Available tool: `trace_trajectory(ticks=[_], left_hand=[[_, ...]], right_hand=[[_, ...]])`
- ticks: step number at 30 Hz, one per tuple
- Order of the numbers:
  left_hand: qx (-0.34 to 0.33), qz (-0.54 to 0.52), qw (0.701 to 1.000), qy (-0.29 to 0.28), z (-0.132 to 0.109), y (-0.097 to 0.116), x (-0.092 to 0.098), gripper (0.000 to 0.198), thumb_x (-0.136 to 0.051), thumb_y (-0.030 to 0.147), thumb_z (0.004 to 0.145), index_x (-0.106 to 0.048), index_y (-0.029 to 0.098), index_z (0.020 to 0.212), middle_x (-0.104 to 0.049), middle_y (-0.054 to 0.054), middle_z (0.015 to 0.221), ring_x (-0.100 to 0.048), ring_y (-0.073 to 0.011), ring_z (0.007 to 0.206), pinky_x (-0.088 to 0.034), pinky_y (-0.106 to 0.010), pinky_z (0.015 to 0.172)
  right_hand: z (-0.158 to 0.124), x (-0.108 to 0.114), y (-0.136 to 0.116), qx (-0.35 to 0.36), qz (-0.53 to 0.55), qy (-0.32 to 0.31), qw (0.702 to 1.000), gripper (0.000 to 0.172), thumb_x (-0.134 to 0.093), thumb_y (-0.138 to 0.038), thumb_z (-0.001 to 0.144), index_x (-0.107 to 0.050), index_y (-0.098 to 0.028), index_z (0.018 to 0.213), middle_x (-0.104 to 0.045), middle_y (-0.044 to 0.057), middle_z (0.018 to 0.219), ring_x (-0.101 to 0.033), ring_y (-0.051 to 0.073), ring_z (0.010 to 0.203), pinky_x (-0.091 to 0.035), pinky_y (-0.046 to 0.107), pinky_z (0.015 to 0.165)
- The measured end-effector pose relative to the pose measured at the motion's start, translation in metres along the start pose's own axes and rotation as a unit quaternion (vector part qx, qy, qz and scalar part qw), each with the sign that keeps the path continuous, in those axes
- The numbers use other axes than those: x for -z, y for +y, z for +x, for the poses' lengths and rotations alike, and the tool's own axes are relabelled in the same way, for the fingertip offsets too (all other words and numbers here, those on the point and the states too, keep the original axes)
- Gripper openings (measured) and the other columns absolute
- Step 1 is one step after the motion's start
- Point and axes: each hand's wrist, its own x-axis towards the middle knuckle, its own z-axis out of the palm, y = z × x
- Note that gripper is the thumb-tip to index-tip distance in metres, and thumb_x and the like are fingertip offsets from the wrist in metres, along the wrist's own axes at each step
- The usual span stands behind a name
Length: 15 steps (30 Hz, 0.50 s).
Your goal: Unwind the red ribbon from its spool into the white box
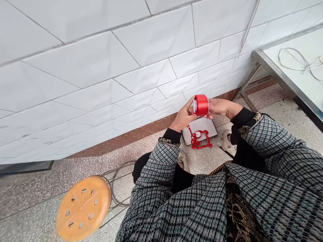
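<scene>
A spool of red ribbon [202,104] with white ends is held up between both hands, in front of the tiled wall. My left hand [185,116] grips the spool's left side, its fingers closed around the white end. On the other side, the fingers of my right hand [219,107] are closed against the spool's right edge; part of them is hidden behind it. Below the hands, a white flat board or box [210,125] with a dark edge lies on the floor. Looped red ribbon [202,145] with a small white round piece lies over it.
An orange round stool [83,208] with metal legs stands at the lower left. On the right is a metal-framed table [277,75] with a white cable [300,62] on it. The white tiled wall [151,74] rises ahead, above the speckled floor.
</scene>
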Motion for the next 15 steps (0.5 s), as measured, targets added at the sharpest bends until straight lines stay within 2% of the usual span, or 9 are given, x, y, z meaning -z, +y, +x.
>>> trace_trajectory(ticks=[3,10,13,15], left_hand=[[0.007,-0.009,0.999,-0.041,0.001,-0.006,0.004,0.12,-0.105,0.055,0.066,-0.049,0.022,0.167,-0.08,-0.002,0.092,-0.077,-0.0194,0.081,-0.064,-0.034,0.083],[0.022,-0.062,0.997,-0.043,-0.002,-0.002,0.003,0.118,-0.107,0.047,0.066,-0.049,0.022,0.165,-0.082,-0.003,0.1,-0.078,-0.0185,0.08,-0.065,-0.033,0.083],[0.032,-0.092,0.995,-0.029,-0.003,0.002,0.0,0.112,-0.109,0.044,0.063,-0.055,0.02,0.158,-0.082,-0.004,0.101,-0.078,-0.0181,0.082,-0.064,-0.031,0.082],[0.038,-0.109,0.993,-0.016,-0.003,0.003,-0.002,0.105,-0.109,0.043,0.061,-0.061,0.018,0.151,-0.08,-0.002,0.094,-0.076,-0.0161,0.078,-0.061,-0.027,0.077]], right_hand=[[0.001,0.001,0.002,-0.006,0.001,-0.026,1.0,0.039,-0.083,-0.041,0.093,-0.06,-0.018,0.073,-0.061,0.0,0.057,-0.049,0.007,0.044,-0.041,0.015,0.042],[-0.001,-0.004,0.0,-0.018,0.002,-0.033,0.999,0.033,-0.077,-0.035,0.095,-0.058,-0.019,0.074,-0.059,0.0,0.059,-0.045,0.007,0.045,-0.039,0.016,0.043],[-0.004,-0.006,-0.006,-0.033,-0.035,0.003,0.999,0.028,-0.071,-0.028,0.099,-0.058,-0.018,0.076,-0.061,0.001,0.062,-0.049,0.008,0.048,-0.043,0.019,0.049],[-0.006,-0.007,-0.01,-0.021,-0.116,0.054,0.992,0.019,-0.065,-0.02,0.1,-0.061,-0.017,0.082,-0.064,0.003,0.066,-0.056,0.012,0.053,-0.047,0.022,0.056]])
